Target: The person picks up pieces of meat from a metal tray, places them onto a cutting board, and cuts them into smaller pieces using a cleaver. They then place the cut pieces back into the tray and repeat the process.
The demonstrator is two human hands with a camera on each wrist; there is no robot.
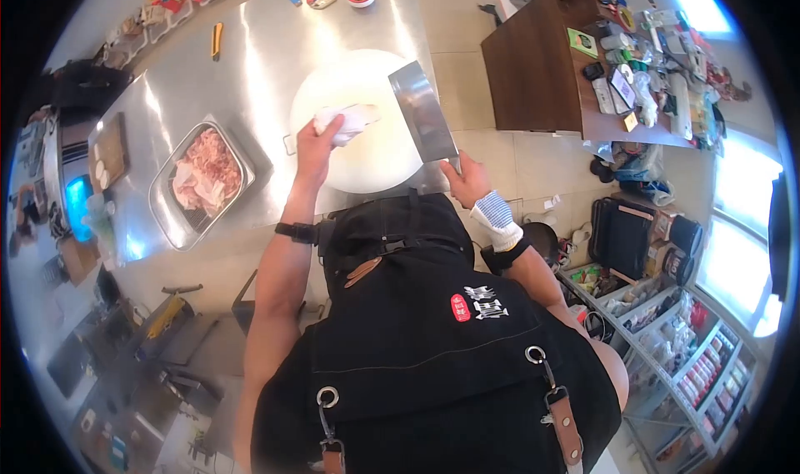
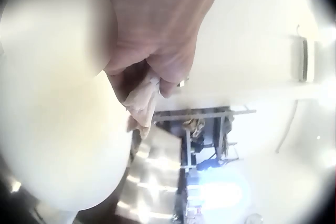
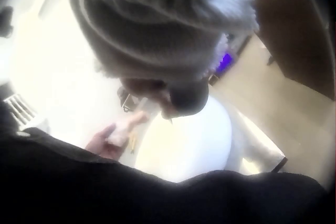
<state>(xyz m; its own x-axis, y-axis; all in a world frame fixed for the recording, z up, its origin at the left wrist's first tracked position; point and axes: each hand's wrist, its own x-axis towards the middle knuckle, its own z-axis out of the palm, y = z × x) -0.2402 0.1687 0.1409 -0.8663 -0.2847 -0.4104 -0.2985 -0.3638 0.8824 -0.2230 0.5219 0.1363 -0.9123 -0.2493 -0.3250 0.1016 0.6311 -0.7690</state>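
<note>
1 meat pc (image 1: pixel 352 122), part-hidden, L hand (image 1: pixel 315 150) curled round it, R hand (image 1: pixel 470 182) gripping cleaver (image 1: pixel 423 111), handle covered

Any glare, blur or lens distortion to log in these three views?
Head: edges bowed, corners black, streaks of glare on the metal table, windows blown out. Left wrist: hazy, left hand soft, flare at lower right. Right wrist: glove blurred, left side washed out, dark clothing nearly featureless.

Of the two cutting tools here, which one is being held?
The wide cleaver, its handle gripped by the right hand. The other, a slim yellow cutter, lies on the metal table with no hand on it.
</note>
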